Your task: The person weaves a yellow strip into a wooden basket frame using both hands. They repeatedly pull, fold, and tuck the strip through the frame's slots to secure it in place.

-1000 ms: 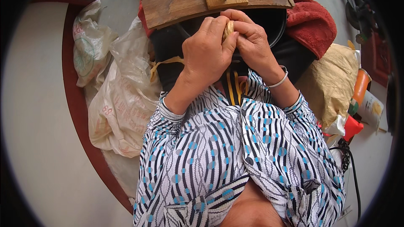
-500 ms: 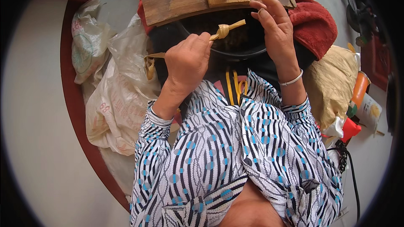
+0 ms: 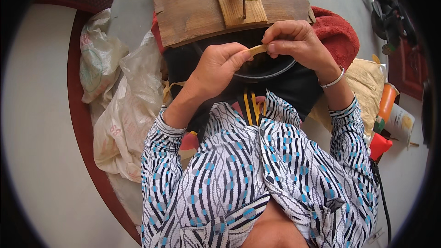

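My left hand (image 3: 219, 66) is closed on a pale yellow, flat fibrous strip (image 3: 257, 49), with a thin tail hanging at its left. My right hand (image 3: 298, 43) pinches the strip's other end. Both hands are over a dark round basin (image 3: 266, 72) on my lap. Just beyond them lies a weathered wooden board (image 3: 181, 14), bearing a smaller wooden block (image 3: 229, 4) with an upright piece and a metal rod (image 3: 244, 0).
Translucent plastic bags (image 3: 119, 128) lie at my left. A red towel (image 3: 340, 32) is at right, near a tan sack (image 3: 353, 82), an orange cylinder (image 3: 386, 101), a white container (image 3: 402, 124) and a black cable (image 3: 386, 211). Black metal items (image 3: 386, 9) sit beyond.
My hands moved from being bunched together, through the right one lifting apart with fingers spread, to both holding the strip stretched between them. The knot seen earlier is no longer visible.
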The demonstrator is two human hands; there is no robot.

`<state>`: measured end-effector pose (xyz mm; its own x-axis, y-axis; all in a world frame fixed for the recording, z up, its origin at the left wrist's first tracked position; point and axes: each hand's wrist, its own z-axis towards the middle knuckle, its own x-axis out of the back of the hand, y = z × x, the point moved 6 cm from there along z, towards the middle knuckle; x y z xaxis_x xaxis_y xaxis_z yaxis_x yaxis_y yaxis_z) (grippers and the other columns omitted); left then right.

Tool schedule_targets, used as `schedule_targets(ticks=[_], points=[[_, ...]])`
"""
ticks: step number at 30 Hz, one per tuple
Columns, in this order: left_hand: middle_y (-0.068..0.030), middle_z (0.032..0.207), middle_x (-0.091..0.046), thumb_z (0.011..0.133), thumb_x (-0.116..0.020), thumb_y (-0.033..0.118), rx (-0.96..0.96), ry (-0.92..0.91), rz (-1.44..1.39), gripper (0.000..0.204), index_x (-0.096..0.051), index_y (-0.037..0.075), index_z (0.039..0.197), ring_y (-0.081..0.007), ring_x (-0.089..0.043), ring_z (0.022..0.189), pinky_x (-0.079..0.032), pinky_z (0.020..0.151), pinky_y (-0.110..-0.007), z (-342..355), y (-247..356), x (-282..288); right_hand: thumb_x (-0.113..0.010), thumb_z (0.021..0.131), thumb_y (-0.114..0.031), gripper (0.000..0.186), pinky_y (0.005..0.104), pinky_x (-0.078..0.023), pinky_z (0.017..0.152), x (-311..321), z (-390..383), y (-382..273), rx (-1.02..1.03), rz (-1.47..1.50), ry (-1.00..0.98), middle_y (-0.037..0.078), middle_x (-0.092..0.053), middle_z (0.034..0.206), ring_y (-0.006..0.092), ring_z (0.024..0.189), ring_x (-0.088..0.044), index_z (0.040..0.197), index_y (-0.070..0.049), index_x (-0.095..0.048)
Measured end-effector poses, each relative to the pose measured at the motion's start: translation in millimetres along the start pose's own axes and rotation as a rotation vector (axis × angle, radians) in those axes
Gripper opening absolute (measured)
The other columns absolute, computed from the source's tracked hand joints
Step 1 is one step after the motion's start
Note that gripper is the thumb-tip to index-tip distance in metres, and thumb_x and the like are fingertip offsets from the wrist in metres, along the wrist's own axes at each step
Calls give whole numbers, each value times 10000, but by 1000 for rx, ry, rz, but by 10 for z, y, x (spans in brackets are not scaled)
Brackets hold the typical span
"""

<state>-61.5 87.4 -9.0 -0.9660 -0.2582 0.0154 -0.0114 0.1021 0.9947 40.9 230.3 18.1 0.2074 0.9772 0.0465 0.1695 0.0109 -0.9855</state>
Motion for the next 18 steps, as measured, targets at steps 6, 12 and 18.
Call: schedule_targets(ticks=[6, 12, 18], points=[[6, 671, -549, 958, -538, 147, -102, 141, 80, 214, -651, -35, 964, -65, -484, 614, -403, 553, -234, 470, 110, 367, -638, 902, -92, 131, 192, -459, 617, 311, 254, -94, 233, -197, 327, -21, -604, 741, 50, 670, -532, 989, 0, -674], [-11, 673, -568, 941, -555, 166, -92, 183, 40, 217, -635, -36, 938, -75, -504, 623, -417, 572, -250, 773, -8, 540, -636, 900, -106, 114, 205, -435, 597, 422, 497, 62, 246, -244, 414, -13, -601, 726, 51, 664, -521, 958, -13, -670], [-125, 733, -641, 918, -575, 192, -233, 305, 438, 174, -627, 26, 923, -252, -618, 683, -473, 625, -385, 864, 17, 540, -653, 856, -86, 97, 257, -465, 648, 407, 578, 205, 270, -383, 471, 28, -611, 720, 106, 697, -566, 915, -10, -662]])
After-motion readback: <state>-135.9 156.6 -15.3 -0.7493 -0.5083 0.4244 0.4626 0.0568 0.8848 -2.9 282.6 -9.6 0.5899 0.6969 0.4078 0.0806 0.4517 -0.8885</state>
